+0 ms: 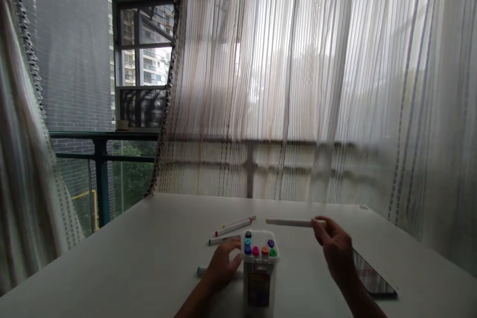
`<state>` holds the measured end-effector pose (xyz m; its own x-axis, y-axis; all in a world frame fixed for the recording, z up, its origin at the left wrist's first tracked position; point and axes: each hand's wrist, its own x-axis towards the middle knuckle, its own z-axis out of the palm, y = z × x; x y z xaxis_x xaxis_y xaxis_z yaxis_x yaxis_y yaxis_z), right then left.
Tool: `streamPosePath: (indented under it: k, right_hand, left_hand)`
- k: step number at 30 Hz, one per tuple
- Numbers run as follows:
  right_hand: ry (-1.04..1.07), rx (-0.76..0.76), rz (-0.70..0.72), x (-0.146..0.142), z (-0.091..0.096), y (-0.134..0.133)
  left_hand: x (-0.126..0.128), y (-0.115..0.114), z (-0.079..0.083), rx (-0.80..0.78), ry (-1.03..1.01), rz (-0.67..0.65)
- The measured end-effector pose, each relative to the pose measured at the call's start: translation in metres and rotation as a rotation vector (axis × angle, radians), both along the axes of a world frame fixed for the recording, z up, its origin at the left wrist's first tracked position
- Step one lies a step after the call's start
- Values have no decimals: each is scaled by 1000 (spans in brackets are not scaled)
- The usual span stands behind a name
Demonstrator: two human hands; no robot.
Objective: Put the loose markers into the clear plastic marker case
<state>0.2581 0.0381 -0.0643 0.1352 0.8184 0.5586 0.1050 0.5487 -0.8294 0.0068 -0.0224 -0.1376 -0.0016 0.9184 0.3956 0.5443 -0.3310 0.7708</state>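
Observation:
A clear plastic marker box (260,271) stands upright at the table's near middle, with several coloured marker caps showing at its top. My left hand (224,261) is curled against the box's left side, its fingertips partly hidden behind it. My right hand (333,243) pinches a white marker (290,222) with yellow ends by its right end; the marker is roughly level and points left, above the table. Left of the box lie a red-ended marker (233,227), a yellow-ended marker (240,220) and a green-ended marker (223,240). A blue-ended marker (202,271) is partly covered by my left hand.
The white table (141,258) spreads under everything. A dark phone (374,276) lies beside my right forearm. Sheer striped curtains (276,84) hang past the far edge, with a balcony railing (100,169) and an open window (143,64) at the left.

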Motion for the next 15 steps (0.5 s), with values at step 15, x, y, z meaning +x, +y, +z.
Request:
streamPosePath:
  k: [15]
  right_hand:
    - [-1107,180,488,-89,78,-58]
  left_hand:
    - [65,-100,75,617,-102,-158]
